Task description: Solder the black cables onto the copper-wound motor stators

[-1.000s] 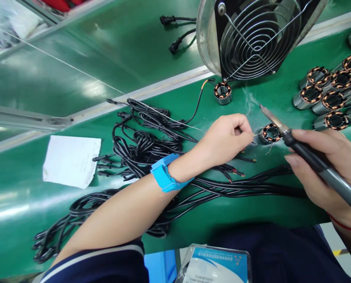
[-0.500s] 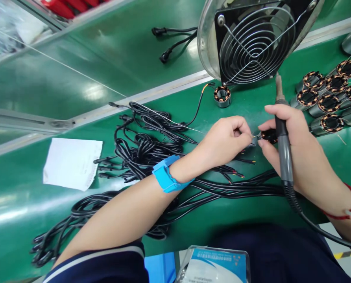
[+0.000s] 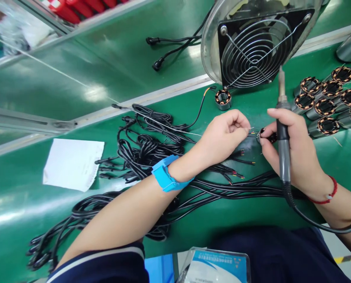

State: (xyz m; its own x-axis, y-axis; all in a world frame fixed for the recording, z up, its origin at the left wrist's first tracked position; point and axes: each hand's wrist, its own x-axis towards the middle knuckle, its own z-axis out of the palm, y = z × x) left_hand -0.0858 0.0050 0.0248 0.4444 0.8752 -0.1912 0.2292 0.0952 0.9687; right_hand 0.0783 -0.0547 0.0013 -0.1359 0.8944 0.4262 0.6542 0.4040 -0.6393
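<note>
My left hand (image 3: 227,133) is closed in a pinch. From its fingertips sticks the short silvery end of a thin solder wire (image 3: 251,128), and just below it a black cable end shows coloured bare wires (image 3: 253,133). In my right hand (image 3: 296,145) is a soldering iron (image 3: 284,145), upright between thumb and palm, its tip pointing away from me. The same hand's thumb and forefinger grip a small motor stator (image 3: 262,133) with copper windings, mostly hidden by the fingers. The stator sits close to the cable's wire ends; whether they touch I cannot tell.
Several stators (image 3: 326,108) stand at the right, and a single stator (image 3: 223,99) is by the fan (image 3: 254,59). Bundles of black cables (image 3: 148,145) cover the middle. White paper (image 3: 73,163) lies at the left. The iron's cord (image 3: 317,226) loops over my right wrist.
My left hand has shifted slightly, and the solder tip and wire ends now show more clearly past its fingers. The right hand tilted a little, still with iron and stator. The view shifted slightly.
</note>
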